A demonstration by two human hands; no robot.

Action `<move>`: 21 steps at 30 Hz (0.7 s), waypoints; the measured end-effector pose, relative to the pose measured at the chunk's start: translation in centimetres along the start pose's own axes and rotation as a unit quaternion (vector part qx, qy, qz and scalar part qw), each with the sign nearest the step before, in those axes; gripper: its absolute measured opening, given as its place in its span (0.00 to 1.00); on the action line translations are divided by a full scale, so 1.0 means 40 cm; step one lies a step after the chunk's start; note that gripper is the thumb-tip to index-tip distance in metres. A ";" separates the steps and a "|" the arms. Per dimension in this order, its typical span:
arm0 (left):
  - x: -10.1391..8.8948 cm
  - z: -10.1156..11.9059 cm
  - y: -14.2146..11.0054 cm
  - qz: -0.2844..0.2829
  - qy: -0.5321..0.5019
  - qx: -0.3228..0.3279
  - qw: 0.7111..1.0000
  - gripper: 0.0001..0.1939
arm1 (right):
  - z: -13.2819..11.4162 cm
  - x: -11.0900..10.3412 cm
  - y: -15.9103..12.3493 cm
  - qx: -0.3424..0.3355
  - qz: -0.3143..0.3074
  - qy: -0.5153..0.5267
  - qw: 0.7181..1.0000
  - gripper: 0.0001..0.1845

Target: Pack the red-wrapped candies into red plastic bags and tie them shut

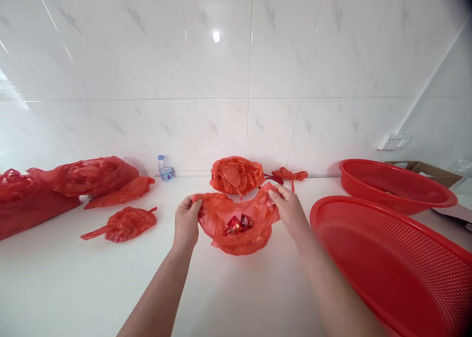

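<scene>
From the head view, the left hand [187, 222] and right hand [289, 211] pinch opposite edges of a red plastic bag [238, 229], holding its mouth wide over the white countertop [236, 297]. Small red packets [238, 224] already lie inside, while more bunched red bags [236, 176] sit farther along the counter, untouched.

- A red plastic bag [239, 241] is held open above the white counter [228, 293] — its edges pinched by the left hand [187, 221] and the right hand [289, 211]
- Small red packets [236, 224] are lying inside the bag
- A red perforated basket [387, 268] is placed to the right, beside a red basin [394, 184]
</scene>
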State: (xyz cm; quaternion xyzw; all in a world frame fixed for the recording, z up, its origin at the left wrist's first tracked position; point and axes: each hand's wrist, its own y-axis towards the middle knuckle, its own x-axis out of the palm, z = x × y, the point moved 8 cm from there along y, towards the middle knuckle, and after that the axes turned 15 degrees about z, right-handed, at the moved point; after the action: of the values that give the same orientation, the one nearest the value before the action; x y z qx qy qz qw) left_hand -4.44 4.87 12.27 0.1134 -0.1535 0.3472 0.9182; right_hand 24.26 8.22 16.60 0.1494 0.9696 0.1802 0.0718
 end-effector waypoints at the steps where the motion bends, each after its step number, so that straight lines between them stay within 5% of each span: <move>1: 0.013 0.035 0.011 0.005 -0.023 0.008 1.000 0.10 | -0.038 -0.011 0.016 -0.008 0.017 0.035 0.999 0.14; 5: 0.048 0.134 0.023 -0.010 -0.065 0.034 0.997 0.12 | -0.097 -0.058 0.040 -0.029 0.051 -0.003 0.998 0.15; 9: 0.042 0.148 0.011 -0.019 -0.063 0.026 0.997 0.11 | -0.060 -0.121 0.026 0.003 0.110 -0.061 0.992 0.09; 12: 0.023 0.146 -0.006 -0.025 -0.055 0.008 0.998 0.11 | -0.016 -0.161 0.000 0.063 0.160 0.027 0.985 0.13; 16: 0.001 0.144 -0.053 -0.128 -0.034 0.006 0.991 0.25 | 0.021 -0.155 -0.044 0.068 0.082 0.215 0.971 0.25; 21: -0.109 0.044 -0.065 -0.116 0.147 0.074 0.980 0.40 | 0.120 -0.129 -0.096 0.030 0.008 0.181 0.983 0.46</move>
State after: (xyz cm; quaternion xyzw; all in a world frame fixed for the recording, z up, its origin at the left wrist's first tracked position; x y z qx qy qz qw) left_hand -6.16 -0.21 12.07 0.1458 0.0232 0.2619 0.9537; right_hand 29.04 4.74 11.16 0.1245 0.9702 0.1755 -0.1113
